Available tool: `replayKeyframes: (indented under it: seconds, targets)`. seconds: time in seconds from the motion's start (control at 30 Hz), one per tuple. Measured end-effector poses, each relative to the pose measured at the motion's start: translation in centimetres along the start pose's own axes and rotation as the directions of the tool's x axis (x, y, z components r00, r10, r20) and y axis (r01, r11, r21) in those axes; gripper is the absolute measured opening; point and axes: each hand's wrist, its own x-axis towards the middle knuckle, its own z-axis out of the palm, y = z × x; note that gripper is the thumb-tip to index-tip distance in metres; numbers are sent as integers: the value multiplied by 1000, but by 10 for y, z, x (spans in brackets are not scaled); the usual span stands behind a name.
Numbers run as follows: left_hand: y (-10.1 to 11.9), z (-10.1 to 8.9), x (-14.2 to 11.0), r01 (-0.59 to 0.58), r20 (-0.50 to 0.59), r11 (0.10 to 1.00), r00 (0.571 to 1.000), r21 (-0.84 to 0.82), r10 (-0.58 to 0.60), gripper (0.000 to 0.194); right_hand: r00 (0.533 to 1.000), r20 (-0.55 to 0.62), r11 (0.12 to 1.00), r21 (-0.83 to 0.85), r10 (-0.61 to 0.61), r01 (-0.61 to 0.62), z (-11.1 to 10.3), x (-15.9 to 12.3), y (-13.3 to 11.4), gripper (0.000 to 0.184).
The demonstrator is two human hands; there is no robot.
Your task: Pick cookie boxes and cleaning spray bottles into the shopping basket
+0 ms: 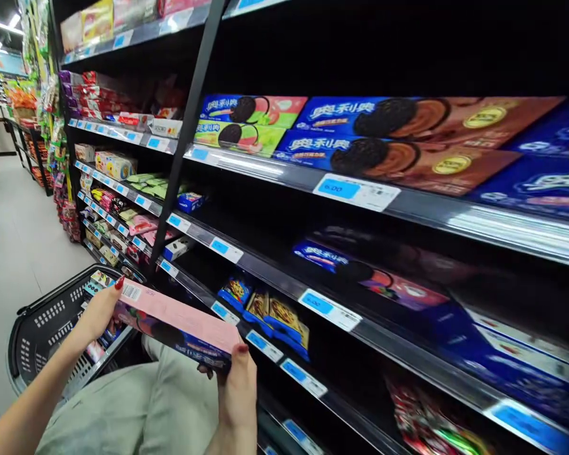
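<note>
Between hands [237, 387], pink box [183, 316]; side lettering [201, 354] blurred.

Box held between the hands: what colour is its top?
The box top is pink, with a barcode; the head view shows it best.

Above the cookie boxes [408, 120]: deep open gap; a hand could reach in over their tops.
Middle shelf [265, 265]: open stretch between the small blue box [190, 201] and the blue-and-pink box [372, 275].
Post [186, 120]: black upright, bars sideways reach between bays.
Basket [38, 341]: opening free at left; left hand [99, 313] and held box [184, 316] overhang its right side.
Legs [171, 398]: fill the space beneath the held box.
</note>
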Motion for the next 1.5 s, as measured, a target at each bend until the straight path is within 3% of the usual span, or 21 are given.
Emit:
replayKeyframes:
  seconds: [0.13, 0.33, 0.43, 0.53, 0.63, 0.73, 0.97, 1.03, 1.07, 1.13, 1.2, 1.27, 1.33, 1.37, 1.4, 1.5]
  targets:
    - [-3, 3, 2, 117, -18, 983, 993, 143, -116, 72, 971, -21, 968, -74, 237, -238, -9, 5, 9, 81]
    - [-12, 4, 8, 148, 17, 974, 988, 173, -153, 68, 960, -70, 949, -146, 271, -279, -12, 7, 12, 75]
    - [-11, 5, 9, 80, 47, 991, 995, 107, -86, 66, 989, 13, 987, -80, 144, -143, -11, 6, 9, 64]
    - [-3, 4, 6, -77, 127, 997, 989, -27, 79, 69, 996, 77, 999, 17, -40, 39, -10, 4, 7, 46]
    - [4, 2, 0, -260, 134, 957, 952, -125, 276, 76, 982, 41, 980, 84, -185, 181, -8, 2, 5, 43]
    - [0, 2, -4, -367, 65, 918, 923, -149, 379, 85, 950, -11, 946, 95, -311, 310, -7, 0, 5, 42]
    - [-12, -1, -3, -372, 101, 898, 909, -237, 403, 84, 917, -28, 914, 73, -399, 400, -8, -1, 8, 39]
    - [-9, -8, 1, -328, 179, 909, 908, -259, 379, 84, 916, -51, 912, 88, -397, 400, -9, 0, 9, 40]
    - [-8, -12, 3, -269, 270, 922, 899, -278, 343, 85, 916, -74, 912, 96, -394, 400, -10, 0, 8, 40]
    - [-6, -20, 7, -96, 519, 951, 819, -293, 243, 87, 917, -110, 916, 85, -384, 393, -12, 2, 8, 39]
    - [-7, -21, 8, 45, 741, 974, 657, -224, 140, 85, 929, -67, 929, 39, -365, 368, -14, 4, 7, 39]
    - [-10, -11, 5, 99, 875, 989, 483, -107, 46, 75, 944, 72, 946, -16, -323, 325, -13, 6, 8, 39]
    - [-16, 8, 0, 158, 930, 987, 365, -15, -44, 60, 937, 244, 958, -74, -251, 276, -9, 6, 8, 39]
    - [-19, 19, -3, 206, 937, 979, 340, 6, -77, 54, 925, 317, 962, -103, -209, 253, -5, 6, 9, 40]
    - [-22, 28, -7, 260, 935, 966, 342, 5, -97, 49, 913, 370, 963, -132, -173, 236, -2, 6, 10, 41]
    - [-27, 45, -13, 383, 891, 920, 441, -76, -110, 48, 920, 376, 965, -176, -115, 193, 7, 6, 14, 48]
